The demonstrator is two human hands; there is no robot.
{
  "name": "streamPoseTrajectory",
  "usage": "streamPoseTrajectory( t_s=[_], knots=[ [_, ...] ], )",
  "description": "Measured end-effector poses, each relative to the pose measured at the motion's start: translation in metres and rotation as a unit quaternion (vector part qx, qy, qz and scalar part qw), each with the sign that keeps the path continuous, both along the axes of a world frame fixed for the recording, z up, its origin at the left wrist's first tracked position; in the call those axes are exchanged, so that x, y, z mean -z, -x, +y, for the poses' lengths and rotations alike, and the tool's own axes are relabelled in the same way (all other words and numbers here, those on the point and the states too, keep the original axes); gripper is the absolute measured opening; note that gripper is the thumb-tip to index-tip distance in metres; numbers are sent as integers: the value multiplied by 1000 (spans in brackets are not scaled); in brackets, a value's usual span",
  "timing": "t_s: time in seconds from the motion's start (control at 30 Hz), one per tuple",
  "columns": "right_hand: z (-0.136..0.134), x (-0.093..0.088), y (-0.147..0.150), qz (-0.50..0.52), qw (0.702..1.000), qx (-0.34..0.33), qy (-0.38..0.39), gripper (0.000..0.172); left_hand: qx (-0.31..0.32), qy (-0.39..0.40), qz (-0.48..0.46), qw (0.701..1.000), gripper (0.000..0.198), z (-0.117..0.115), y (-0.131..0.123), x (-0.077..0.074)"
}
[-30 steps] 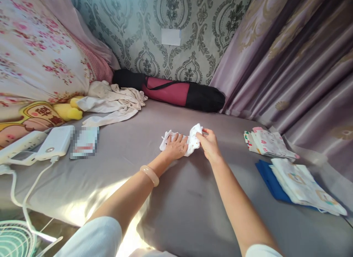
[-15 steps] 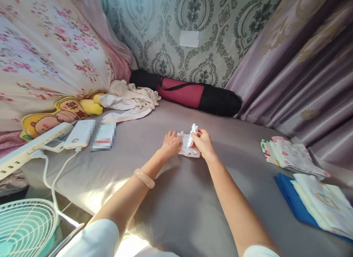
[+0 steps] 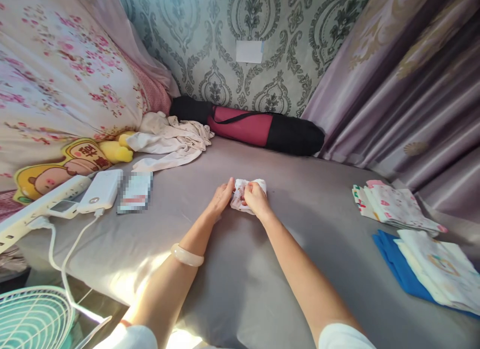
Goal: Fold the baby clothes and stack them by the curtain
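A small white cloth (image 3: 239, 203) with a fine coloured print lies folded into a compact square on the grey bed sheet. My right hand (image 3: 256, 197) rests on it, fingers curled and closed on its upper layer. Along the cloth's left edge stands my left hand (image 3: 221, 197), turned on its side with the fingers stretched out, close to or touching that edge. A pale bangle (image 3: 187, 255) circles my left wrist.
Folded printed clothes (image 3: 399, 206) and a blue-and-white folded pile (image 3: 431, 274) lie at right. A black-and-red long bag (image 3: 240, 128) lies by the wall. At left are crumpled cloth (image 3: 176, 139), a power bank (image 3: 100, 191), a power strip (image 3: 22, 224) and a fan (image 3: 33, 319).
My right hand has brought the lifted part of the cloth down onto the rest. My left hand has shifted off the cloth to its left edge. The view has turned slightly right.
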State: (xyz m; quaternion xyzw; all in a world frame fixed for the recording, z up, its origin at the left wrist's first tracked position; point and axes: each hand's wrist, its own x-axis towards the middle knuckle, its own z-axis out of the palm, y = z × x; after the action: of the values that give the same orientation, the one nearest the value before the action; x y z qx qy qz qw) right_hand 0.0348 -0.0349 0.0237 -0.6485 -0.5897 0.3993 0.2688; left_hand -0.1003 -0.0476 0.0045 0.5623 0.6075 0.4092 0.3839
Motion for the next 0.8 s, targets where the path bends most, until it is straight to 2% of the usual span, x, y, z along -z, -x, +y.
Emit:
streamPoseTrajectory(
  t_s=[0.13, 0.2, 0.27, 0.33, 0.4, 0.43, 0.53, 0.63, 0.7, 0.8],
  knots=[
    [4, 1, -7, 70, 997, 6, 33, 44, 42, -40, 72, 996, 42, 0, -2, 3],
    [4, -7, -12, 83, 996, 12, -2, 41, 45, -54, 105, 992, 33, 1, -3, 8],
    [2, -19, -17, 39, 993, 22, -110, 41, 36, -55, 122, 990, 31, 2, -4, 12],
    [-2, -28, -20, -38, 967, 10, -253, 44, 16, -65, 118, 991, 32, 2, -4, 17],
    [-6, -27, -22, -115, 931, -44, -344, 49, -8, -79, 98, 992, 39, 3, -5, 20],
    [-7, -22, -23, -151, 919, -80, -354, 51, -14, -86, 92, 992, 42, 3, -6, 21],
    [-7, 5, -25, -250, 912, -159, -284, 55, -7, -97, 130, 987, 39, 5, -6, 24],
    [-1, 27, -29, -302, 908, -179, -230, 57, 2, -101, 172, 980, 35, 7, -6, 26],
    [4, 30, -33, -305, 907, -187, -220, 58, -4, -101, 154, 983, 35, 8, -5, 27],
    [12, 16, -38, -252, 932, -204, -164, 60, -36, -84, 64, 994, 34, 7, -4, 26]
  ],
)
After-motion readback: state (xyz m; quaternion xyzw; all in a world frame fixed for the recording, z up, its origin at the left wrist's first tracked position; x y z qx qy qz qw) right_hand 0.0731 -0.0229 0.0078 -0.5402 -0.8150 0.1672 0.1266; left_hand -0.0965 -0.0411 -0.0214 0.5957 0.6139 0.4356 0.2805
